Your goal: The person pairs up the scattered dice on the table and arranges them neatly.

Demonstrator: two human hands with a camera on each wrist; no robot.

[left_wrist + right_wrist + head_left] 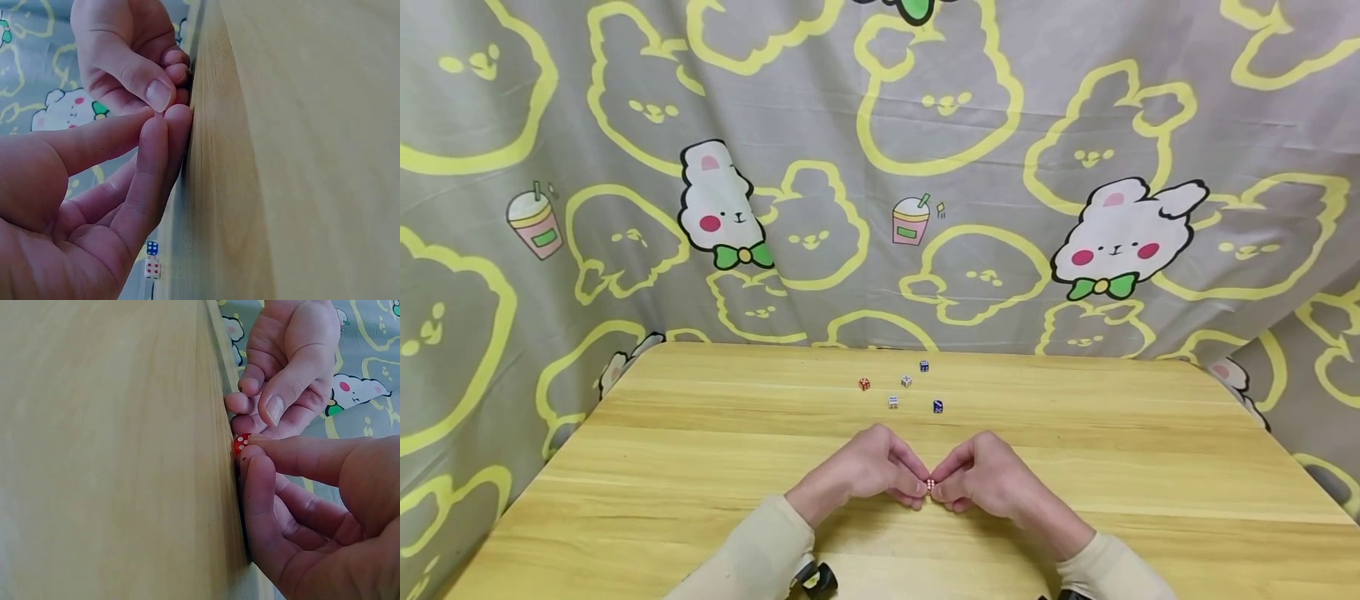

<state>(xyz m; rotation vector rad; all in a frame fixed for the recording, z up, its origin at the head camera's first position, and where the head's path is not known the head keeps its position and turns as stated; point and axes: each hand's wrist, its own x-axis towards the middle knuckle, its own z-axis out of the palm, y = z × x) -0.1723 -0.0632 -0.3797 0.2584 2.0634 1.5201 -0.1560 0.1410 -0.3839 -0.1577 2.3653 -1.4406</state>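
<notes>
Both hands were pinching at one tiny red cube-shaped die with white pips, the left hand from its left and the right hand from its right, thumbs and fingertips curled in close. The die sat right between them, just above or on the pale yellow wood-grain tabletop (couldn't tell which, and from the left wrist the fingers pretty much hid it). Farther back, well apart from the hands, five more dice lay loosely scattered: a red die with pale pips on the left, two white cube dice near the middle, and two dark blue cube dice on the right. Cream long sleeves covered the forearms, and a grey cloth backdrop with yellow cartoon outlines hung behind the table.
</notes>
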